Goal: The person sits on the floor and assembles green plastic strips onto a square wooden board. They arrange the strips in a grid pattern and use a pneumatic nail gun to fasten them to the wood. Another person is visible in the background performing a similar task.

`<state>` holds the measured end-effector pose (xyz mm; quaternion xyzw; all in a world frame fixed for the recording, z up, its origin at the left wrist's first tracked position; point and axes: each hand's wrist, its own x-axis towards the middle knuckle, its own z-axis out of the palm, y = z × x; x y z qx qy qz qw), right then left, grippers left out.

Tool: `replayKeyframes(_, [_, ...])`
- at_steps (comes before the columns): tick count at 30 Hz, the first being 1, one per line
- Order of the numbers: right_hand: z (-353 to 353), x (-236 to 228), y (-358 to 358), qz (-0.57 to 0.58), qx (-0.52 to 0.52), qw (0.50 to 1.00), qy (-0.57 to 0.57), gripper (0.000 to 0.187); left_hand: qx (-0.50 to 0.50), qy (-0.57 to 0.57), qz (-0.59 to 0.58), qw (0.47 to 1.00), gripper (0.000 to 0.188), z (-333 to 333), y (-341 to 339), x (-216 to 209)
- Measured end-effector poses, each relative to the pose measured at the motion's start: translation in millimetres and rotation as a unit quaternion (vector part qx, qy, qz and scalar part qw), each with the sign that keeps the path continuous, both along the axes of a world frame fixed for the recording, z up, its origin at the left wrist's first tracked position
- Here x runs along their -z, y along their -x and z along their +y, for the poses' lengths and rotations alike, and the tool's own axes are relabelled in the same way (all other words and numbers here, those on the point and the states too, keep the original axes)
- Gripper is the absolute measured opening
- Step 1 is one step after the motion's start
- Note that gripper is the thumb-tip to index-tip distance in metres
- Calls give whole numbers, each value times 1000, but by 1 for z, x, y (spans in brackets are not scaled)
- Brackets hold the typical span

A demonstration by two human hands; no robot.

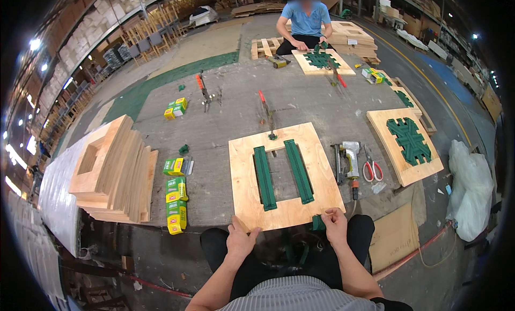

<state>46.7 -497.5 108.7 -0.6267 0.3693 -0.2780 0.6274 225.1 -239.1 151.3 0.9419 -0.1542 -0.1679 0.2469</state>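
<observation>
A square plywood panel (244,177) with a square cut-out lies on the concrete floor in front of my knees. Two long green strips (264,177) (298,170) lie on it, one along each side of the cut-out. My left hand (240,238) rests on the panel's near edge, fingers apart, holding nothing. My right hand (334,222) pinches a small green strip piece (317,223) at the panel's near right corner.
A pneumatic stapler (348,158) and red-handled scissors (371,167) lie right of the panel. Yellow-green staple boxes (176,201) and a stack of plywood frames (115,169) sit left. A red-handled clamp (266,115) lies beyond. Another person (306,24) sits working at a far panel. A finished panel (405,145) lies right.
</observation>
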Motion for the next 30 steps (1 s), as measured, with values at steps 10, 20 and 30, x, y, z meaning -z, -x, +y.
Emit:
replayKeyframes(10, [33, -72, -22, -81, -129, 988, 41, 8, 130, 355, 84, 922, 34, -60, 27, -46])
replayKeyframes(20, [47, -101, -24, -56, -150, 966, 202, 11, 61, 418, 361, 831, 14, -79, 19, -43])
replayKeyframes(30, [42, -103, -39, -58, -177, 919, 348, 14, 39, 406, 388, 826, 13, -74, 11, -44])
